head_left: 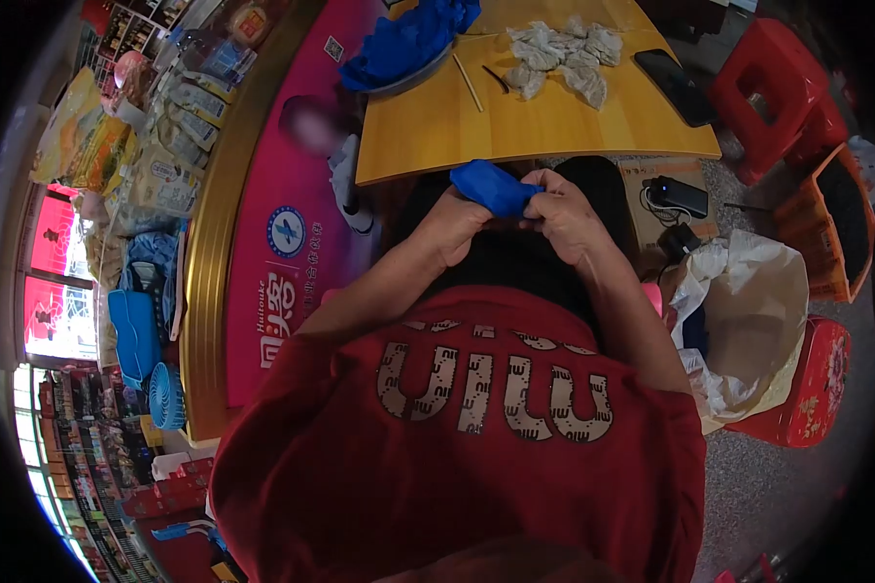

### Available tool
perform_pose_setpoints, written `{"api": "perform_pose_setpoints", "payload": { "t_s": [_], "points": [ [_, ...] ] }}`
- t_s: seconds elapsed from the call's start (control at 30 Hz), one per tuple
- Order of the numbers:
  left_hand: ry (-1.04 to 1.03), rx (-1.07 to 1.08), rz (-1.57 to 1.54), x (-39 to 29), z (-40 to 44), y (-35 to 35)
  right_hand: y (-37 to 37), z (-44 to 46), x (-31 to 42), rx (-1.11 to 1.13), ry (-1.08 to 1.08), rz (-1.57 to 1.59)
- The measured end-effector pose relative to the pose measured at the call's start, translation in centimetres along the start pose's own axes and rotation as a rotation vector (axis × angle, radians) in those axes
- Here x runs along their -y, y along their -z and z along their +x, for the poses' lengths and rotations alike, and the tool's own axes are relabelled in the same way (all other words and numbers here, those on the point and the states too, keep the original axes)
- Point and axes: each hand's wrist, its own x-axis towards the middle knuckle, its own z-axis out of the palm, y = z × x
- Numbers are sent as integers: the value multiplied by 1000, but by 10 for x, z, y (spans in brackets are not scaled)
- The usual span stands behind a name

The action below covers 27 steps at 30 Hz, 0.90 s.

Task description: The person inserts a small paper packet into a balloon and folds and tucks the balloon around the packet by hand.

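A piece of blue fabric (494,188) is held between my two hands, just in front of the table's near edge and above my lap. My left hand (451,225) grips its left side, with the fingers partly hidden beneath the cloth. On the right side, my right hand (562,211) pinches the fabric's end with thumb and fingers closed. More blue fabric (399,44) is heaped in a bowl (420,78) at the table's far left. What shape the held piece has, I cannot tell.
On the wooden table (408,136) lie a thin stick (468,82), crumpled whitish bags (564,53) and a black phone (673,87). To my right stand a bin with a white liner (749,311), a red stool (778,97) and a cardboard box (826,223). A pink poster panel (292,262) rises at left.
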Motion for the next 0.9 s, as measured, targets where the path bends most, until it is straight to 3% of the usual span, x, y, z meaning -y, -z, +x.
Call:
{"api": "perform_pose_setpoints", "payload": {
  "t_s": [0.1, 0.17, 0.23, 0.33, 0.4, 0.43, 0.53, 0.63, 0.73, 0.8, 0.9],
  "points": [
    [60, -28, -10, -13, -4, -8, 7, 6, -2, 4, 56, -116],
    [127, 23, -30, -17, -5, -6, 8, 6, -2, -131, 363, -324],
    [199, 73, -51, -14, -4, -4, 2, 0, 1, -54, 388, -363],
    [164, 90, -4, 1, -3, -1, -11, -12, 5, 24, 438, -523],
    [-22, 17, 66, 5, -5, -6, -13, -12, 3, -66, 694, -897],
    [-18, 19, 68, 12, 0, 0, -12, -9, -2, -108, 820, -990],
    [-92, 16, 106, 30, 11, 15, -12, -2, -13, -151, 952, -1074],
    [-84, -10, 193, 26, 8, 7, -16, -5, -13, -135, 872, -1048],
    [-107, -15, 53, 22, 8, 5, -27, -18, -2, -149, 833, -1040],
    [-285, -8, 407, 25, 9, 7, -26, -14, -7, -143, 842, -1081],
    [-331, -85, 664, 25, 9, 4, -20, -8, -13, -122, 900, -1145]
  ]
}}
